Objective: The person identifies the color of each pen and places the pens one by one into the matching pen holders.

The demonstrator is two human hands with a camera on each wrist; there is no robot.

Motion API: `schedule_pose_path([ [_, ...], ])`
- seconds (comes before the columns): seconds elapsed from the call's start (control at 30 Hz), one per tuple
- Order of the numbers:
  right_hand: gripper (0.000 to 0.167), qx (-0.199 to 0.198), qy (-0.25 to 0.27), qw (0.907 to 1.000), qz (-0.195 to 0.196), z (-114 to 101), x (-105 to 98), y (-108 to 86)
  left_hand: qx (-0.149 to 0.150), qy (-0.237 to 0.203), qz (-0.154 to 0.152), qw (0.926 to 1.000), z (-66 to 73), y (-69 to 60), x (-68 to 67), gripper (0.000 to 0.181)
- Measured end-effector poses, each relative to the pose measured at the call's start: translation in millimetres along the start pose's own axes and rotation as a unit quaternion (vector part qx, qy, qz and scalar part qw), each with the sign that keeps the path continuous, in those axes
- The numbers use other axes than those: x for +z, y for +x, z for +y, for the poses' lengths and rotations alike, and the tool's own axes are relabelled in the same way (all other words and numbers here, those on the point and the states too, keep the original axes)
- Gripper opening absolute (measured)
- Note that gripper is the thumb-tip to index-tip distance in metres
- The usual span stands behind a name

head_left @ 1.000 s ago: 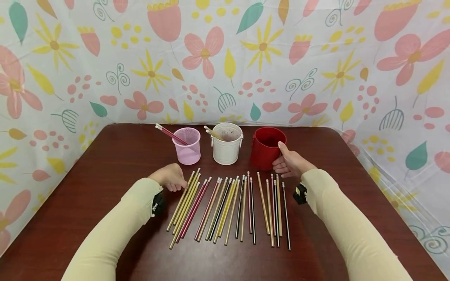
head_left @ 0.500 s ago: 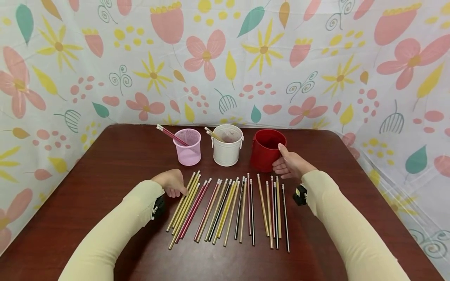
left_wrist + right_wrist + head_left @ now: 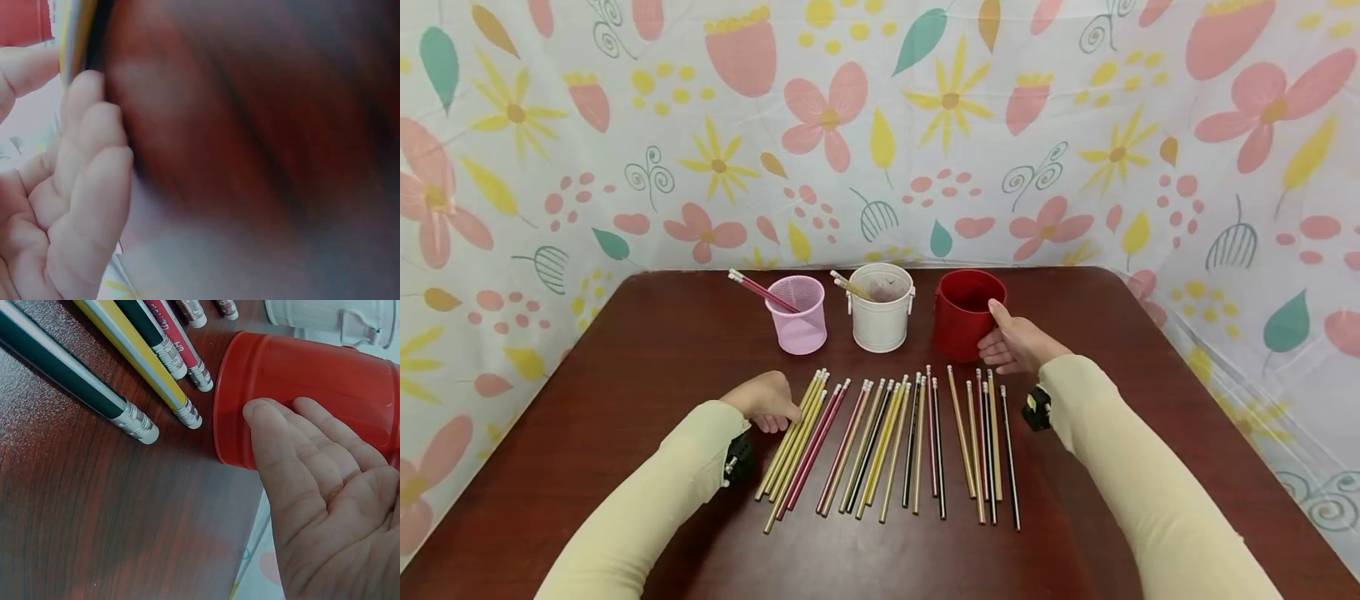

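L hand (image 3: 765,402), the nearer, at far ends of gold pencils (image 3: 787,457), axis near-to-far, near ends slanting L; pinching or not, can't tell. R hand (image 3: 1018,343) relaxed, fingers unclenched, vs. red can (image 3: 962,331).

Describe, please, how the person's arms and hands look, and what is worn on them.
The left sleeve and right sleeve are long, plain and pale cream, with soft creases. The left wrist device and right wrist device are small and black; the right one shows a small yellowish patch. The left hand and right hand wear no gloves. No cable is visible.
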State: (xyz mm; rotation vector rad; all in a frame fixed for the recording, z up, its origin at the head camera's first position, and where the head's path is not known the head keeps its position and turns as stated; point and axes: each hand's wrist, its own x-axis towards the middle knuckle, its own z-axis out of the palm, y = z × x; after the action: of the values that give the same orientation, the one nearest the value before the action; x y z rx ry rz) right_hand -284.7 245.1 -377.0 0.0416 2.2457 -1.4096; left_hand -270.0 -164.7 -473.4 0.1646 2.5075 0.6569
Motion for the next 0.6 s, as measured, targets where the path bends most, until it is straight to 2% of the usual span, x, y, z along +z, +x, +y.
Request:
schedule_pose_path([
  [0.07,0.092,0.003,-0.001,1.0000,0.001,-2,1,0.8,0.013,-0.008,0.009,0.9998,38.4,-49.3,-15.3,0.016],
  [0.1,0.092,0.003,0.000,1.0000,0.000,-2,1,0.8,0.008,-0.009,0.014,0.9998,52.8,-66.7,-20.2,0.014],
  [0.13,0.093,0.004,0.000,1.0000,0.000,-2,1,0.3,-0.003,-0.011,0.014,0.9998,54.8,-65.6,-20.8,0.013],
  [0.17,0.093,0.004,0.000,1.0000,0.000,-2,1,-0.5,0.001,-0.012,0.012,0.9999,60.8,-73.2,-23.2,0.012],
  [0.2,0.093,0.005,0.002,1.0000,0.000,-2,1,-0.9,-0.008,-0.018,0.012,0.9997,61.7,-71.2,-24.0,0.011],
  [0.27,0.093,0.005,0.003,1.0000,0.001,-2,1,-1.3,-0.006,-0.034,0.017,0.9992,61.1,-70.3,-25.2,0.011],
  [0.33,0.093,0.004,0.003,1.0000,-0.002,-2,1,-1.4,0.003,-0.073,0.026,0.9970,56.1,-65.4,-26.7,0.010],
  [0.4,0.093,0.006,0.003,1.0000,-0.002,-2,1,-0.8,0.013,-0.127,0.038,0.9911,52.0,-61.2,-29.5,0.008],
  [0.5,0.094,0.007,0.001,1.0000,-0.003,-2,1,-0.4,0.027,-0.216,0.056,0.9744,48.0,-56.2,-36.0,0.011],
  [0.6,0.093,0.006,-0.001,1.0000,-0.002,-3,1,0.4,0.046,-0.298,0.075,0.9505,50.5,-57.4,-43.8,0.023],
])
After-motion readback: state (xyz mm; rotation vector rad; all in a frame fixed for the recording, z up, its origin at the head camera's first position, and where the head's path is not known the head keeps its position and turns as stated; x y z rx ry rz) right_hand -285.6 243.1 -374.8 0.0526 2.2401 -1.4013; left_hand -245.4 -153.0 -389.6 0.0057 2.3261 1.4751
